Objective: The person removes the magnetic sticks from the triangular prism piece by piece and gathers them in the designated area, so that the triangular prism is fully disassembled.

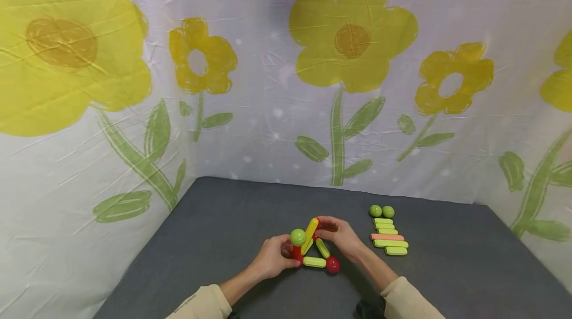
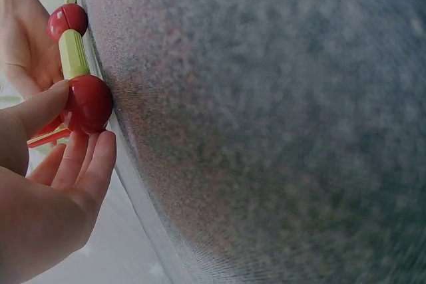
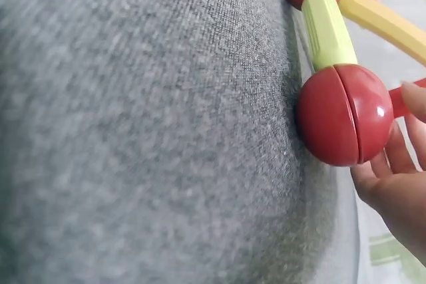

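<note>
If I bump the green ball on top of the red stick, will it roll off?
It might: the green ball is round, so once loose it would probably roll on the flat table. Perched atop an upright red stick, it could tip. But the left hand holds the red ball underneath, likely steadying it.

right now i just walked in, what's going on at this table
A person is handling a small frame of sticks and balls on a dark table. The left hand grips a red ball at one corner, where a green ball tops an upright red post. The right hand pinches a red stick at the far corner. A yellow stick slants above the base. Two loose green balls and six sticks lie to the right.
</note>
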A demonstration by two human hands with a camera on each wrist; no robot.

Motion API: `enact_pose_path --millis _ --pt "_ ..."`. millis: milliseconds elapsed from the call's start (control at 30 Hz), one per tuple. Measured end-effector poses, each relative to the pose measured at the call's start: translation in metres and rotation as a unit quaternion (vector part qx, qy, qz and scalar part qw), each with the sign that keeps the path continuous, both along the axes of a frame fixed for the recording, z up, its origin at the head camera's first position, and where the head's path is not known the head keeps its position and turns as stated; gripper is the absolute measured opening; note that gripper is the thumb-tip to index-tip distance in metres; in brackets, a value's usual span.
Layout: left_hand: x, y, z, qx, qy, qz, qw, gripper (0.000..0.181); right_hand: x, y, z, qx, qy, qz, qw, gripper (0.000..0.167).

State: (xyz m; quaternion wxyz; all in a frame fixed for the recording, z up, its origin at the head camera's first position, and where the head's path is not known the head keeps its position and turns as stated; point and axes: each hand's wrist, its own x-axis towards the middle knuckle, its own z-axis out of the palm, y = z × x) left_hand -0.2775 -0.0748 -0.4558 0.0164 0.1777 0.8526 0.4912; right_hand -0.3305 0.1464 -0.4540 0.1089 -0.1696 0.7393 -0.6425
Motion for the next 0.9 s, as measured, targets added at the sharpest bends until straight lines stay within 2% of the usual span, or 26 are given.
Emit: enact_pose_path --millis 333,733,833,900 --pt "0.0001 0.0009 0.0002 0.013 -0.005 0.000 0.9999 0.041 -0.0056 -0.0047 -0.0025 0.032 0.051 -0.026 0.9978 0.029" --pt "0.0004 0.0002 -0.0006 0.027 -0.017 -0.001 0.9995 0.044 -0.0060 -0.0079 -0.0047 0.011 0.041 -0.088 0.9952 0.025" --pt "0.0001 -0.0008 -0.0009 0.023 -0.011 0.000 0.9997 0.042 -0.0004 -0.0107 0.0023 0.011 0.040 -0.096 0.9945 0.022" --pt "-0.0001 -0.0009 -0.0008 0.020 -0.007 0.000 0.9998 0.041 -0.0008 -0.0109 0.0014 0.007 0.037 -0.101 0.9942 0.022"
